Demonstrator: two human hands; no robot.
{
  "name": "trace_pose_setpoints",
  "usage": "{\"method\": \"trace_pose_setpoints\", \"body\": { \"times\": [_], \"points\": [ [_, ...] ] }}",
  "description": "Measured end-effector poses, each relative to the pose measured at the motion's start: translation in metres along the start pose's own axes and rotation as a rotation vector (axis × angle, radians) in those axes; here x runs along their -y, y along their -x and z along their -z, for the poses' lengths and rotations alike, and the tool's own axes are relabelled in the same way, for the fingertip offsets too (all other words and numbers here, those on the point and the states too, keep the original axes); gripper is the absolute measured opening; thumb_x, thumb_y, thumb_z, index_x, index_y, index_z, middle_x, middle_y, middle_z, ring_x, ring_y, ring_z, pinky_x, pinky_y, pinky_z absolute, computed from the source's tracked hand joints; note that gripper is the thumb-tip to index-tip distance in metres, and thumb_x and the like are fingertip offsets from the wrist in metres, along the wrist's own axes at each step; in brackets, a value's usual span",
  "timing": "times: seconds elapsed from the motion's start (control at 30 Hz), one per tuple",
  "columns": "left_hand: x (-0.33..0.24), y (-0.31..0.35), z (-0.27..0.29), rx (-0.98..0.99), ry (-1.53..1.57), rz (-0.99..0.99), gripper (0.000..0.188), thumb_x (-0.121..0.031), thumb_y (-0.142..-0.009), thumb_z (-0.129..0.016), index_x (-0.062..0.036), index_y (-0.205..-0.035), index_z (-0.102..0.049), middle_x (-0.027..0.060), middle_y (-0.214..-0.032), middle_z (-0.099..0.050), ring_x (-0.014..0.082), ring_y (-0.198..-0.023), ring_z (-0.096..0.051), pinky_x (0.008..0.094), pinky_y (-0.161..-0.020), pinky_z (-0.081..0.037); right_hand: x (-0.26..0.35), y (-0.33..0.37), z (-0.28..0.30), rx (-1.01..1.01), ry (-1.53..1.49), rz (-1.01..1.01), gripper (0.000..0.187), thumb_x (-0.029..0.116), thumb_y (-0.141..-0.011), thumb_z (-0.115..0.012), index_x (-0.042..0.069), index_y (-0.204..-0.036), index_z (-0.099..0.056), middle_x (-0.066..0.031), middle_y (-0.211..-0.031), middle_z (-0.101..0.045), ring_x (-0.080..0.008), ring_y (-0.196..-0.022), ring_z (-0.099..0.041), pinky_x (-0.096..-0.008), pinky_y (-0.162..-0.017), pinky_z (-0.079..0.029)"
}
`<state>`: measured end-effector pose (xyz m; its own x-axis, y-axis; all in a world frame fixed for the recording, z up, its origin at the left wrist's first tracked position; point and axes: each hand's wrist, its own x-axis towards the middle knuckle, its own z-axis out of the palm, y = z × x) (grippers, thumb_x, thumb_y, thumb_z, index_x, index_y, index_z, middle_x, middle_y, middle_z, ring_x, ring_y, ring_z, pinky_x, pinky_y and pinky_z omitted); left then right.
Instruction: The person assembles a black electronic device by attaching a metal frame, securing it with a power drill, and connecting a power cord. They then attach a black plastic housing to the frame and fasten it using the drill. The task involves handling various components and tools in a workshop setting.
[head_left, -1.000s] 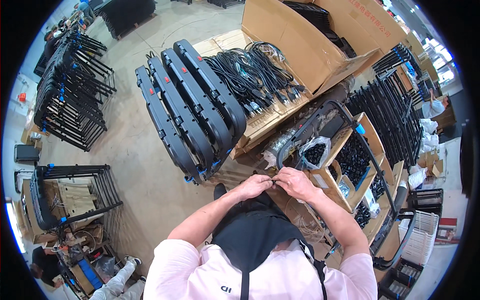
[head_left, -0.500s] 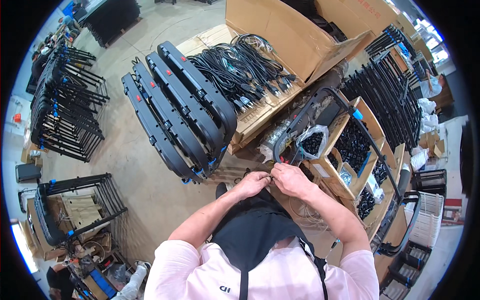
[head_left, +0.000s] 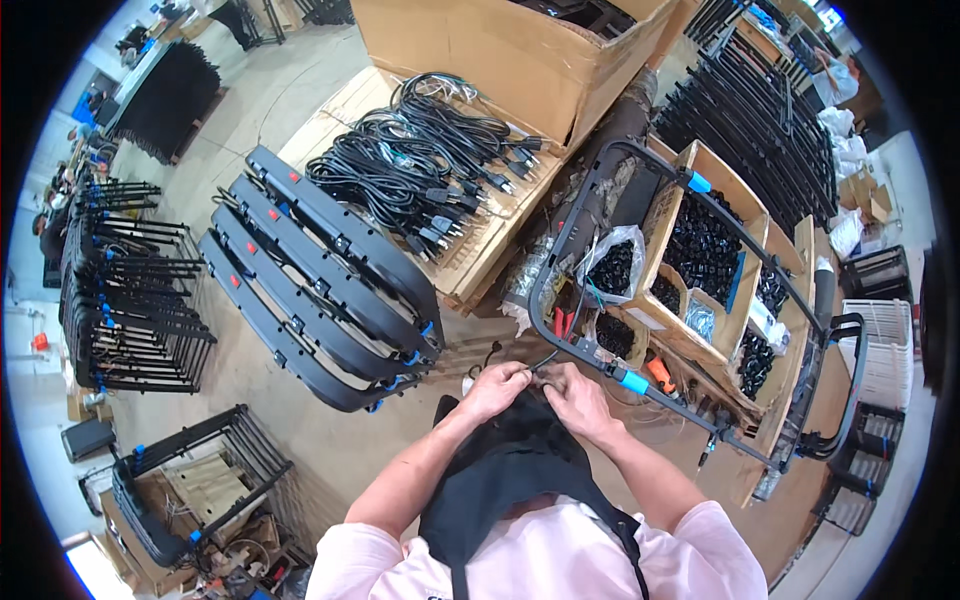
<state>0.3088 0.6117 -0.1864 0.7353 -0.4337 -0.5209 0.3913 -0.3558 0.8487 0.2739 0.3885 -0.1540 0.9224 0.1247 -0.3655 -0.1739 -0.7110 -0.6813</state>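
In front of my dark apron, my left hand (head_left: 497, 391) pinches a thin black cable (head_left: 545, 360), whose short end sticks up toward the frame. Close beside it, my right hand (head_left: 582, 402) is closed, thumb against curled fingers; whatever it grips is hidden. Just beyond my hands lies a black tubular frame (head_left: 572, 228) with blue clips, leaning over the wooden parts box. Another dark cord (head_left: 492, 350) hangs past my left hand. Red-handled pliers (head_left: 563, 321) lie inside the frame's corner, and an orange power tool (head_left: 660, 373) sits to the right.
A wooden box (head_left: 652, 305) holds small black parts in compartments. Ahead, a bundle of black power cords (head_left: 400, 150) lies on cardboard by a large carton (head_left: 460, 50). Several black curved housings (head_left: 330, 255) with red switches stand at left. More frames (head_left: 130, 290) are stacked farther left.
My view has shifted, so the housings and cords sit farther left. My hands have moved slightly apart, and the cable end now shows between them. More of the frame is visible.
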Motion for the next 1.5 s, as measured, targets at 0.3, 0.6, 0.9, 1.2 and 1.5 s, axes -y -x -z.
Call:
{"method": "trace_pose_setpoints", "body": {
  "times": [0.3,0.6,0.9,1.2,1.5],
  "points": [
    [0.037,-0.013,-0.009,0.207,0.186,0.101,0.031,-0.032,-0.112,-0.06,-0.0028,-0.109,-0.072,0.0037,-0.089,-0.071,0.0127,-0.08,-0.066,0.0339,-0.074,-0.057,-0.065,-0.14,-0.067,-0.187,0.395,-0.365,0.064,0.037,-0.093,-0.073,-0.001,-0.142,-0.058,-0.0282,-0.122,-0.071,-0.0456,-0.11,-0.072,-0.0541,-0.093,-0.057],
    [0.016,-0.018,-0.002,0.196,-0.027,0.063,0.029,-0.027,-0.111,-0.058,-0.0009,-0.104,-0.069,0.0045,-0.088,-0.073,0.0134,-0.078,-0.068,0.033,-0.073,-0.057,-0.089,-0.115,-0.081,-0.219,0.119,-0.57,0.045,0.022,-0.101,-0.062,-0.004,-0.138,-0.06,-0.0284,-0.119,-0.071,-0.0416,-0.106,-0.072,-0.0509,-0.087,-0.059],
    [0.021,-0.029,-0.026,0.291,0.314,0.006,0.031,-0.028,-0.115,-0.056,-0.0008,-0.117,-0.07,0.0022,-0.094,-0.069,0.012,-0.082,-0.066,0.029,-0.076,-0.058,-0.099,0.082,-0.128,-0.344,-0.669,-0.389,0.025,0.018,-0.1,-0.065,0.001,-0.119,-0.068,-0.014,-0.095,-0.074,-0.0262,-0.088,-0.075,-0.0407,-0.081,-0.058],
    [0.02,-0.03,-0.025,0.255,0.359,0.113,0.032,-0.028,-0.116,-0.056,-0.001,-0.125,-0.07,0.0067,-0.1,-0.076,0.0144,-0.085,-0.071,0.0308,-0.078,-0.058,-0.034,0.089,-0.083,-0.26,-0.246,-0.29,0.079,0.016,-0.094,-0.06,0.002,-0.166,-0.033,-0.0287,-0.156,-0.053,-0.0462,-0.14,-0.056,-0.0516,-0.116,-0.046],
    [0.003,-0.018,-0.031,0.202,0.308,0.133,0.031,-0.025,-0.117,-0.052,-0.0003,-0.128,-0.067,0.008,-0.102,-0.075,0.0157,-0.087,-0.071,0.0321,-0.081,-0.059,-0.021,0.09,-0.07,-0.118,-0.205,-0.266,0.083,0.008,-0.092,-0.057,-0.002,-0.168,-0.025,-0.037,-0.154,-0.05,-0.0503,-0.14,-0.054,-0.0548,-0.12,-0.042]
  ]
}}
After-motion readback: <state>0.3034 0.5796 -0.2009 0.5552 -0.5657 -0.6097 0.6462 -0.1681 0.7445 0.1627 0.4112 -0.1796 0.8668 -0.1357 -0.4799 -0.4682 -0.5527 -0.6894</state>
